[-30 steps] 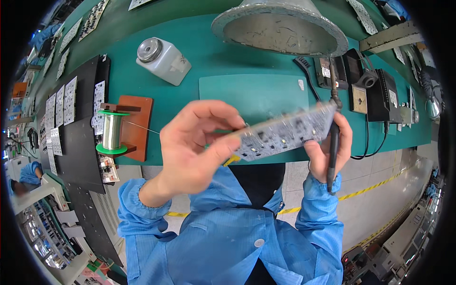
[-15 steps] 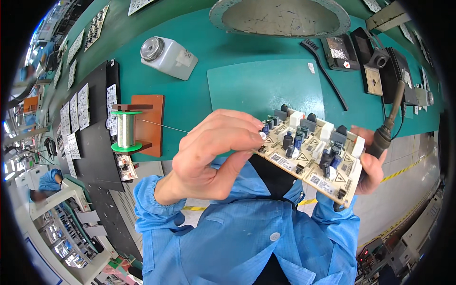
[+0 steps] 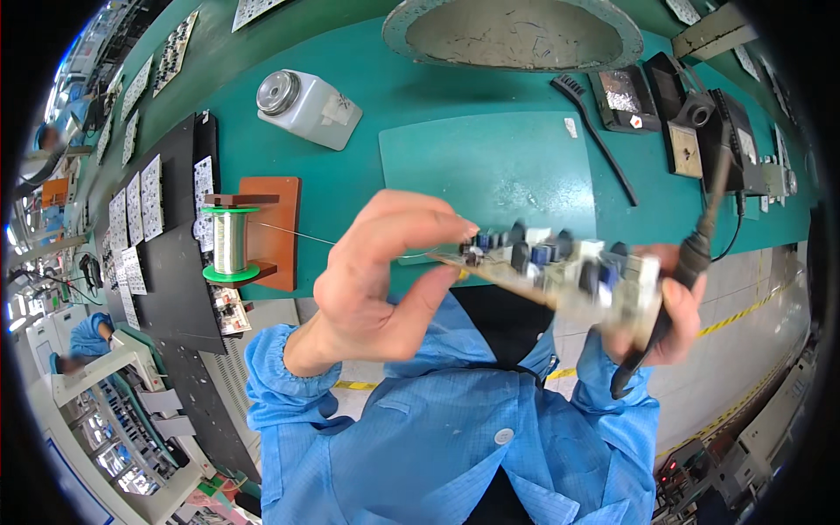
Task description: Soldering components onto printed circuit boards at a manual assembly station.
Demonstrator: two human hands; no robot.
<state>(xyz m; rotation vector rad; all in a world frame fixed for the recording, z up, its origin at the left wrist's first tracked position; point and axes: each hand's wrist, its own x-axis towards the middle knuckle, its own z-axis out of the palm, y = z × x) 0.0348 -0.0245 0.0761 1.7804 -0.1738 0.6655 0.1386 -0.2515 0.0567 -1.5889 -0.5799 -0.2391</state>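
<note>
A circuit board, tilted nearly edge-on and blurred on its right, is held up above my lap. Dark capacitors and white blocks stand on its upper face. My left hand has thumb and forefinger closed about the board's left corner. Thin solder wire runs from a green-rimmed spool and passes behind that hand; a short stretch shows in the gap between finger and thumb. My right hand grips the board's right end together with a soldering iron, whose tip end points up and away.
A white metal-capped bottle lies at the back left. A black brush, a small tray and an iron stand are at the right. A large round hood overhangs the far side. Boards rest on a black strip at left.
The board has tipped from showing its upper face to nearly edge-on. The soldering iron has turned with my right hand. My left thumb and forefinger have shifted slightly left.
</note>
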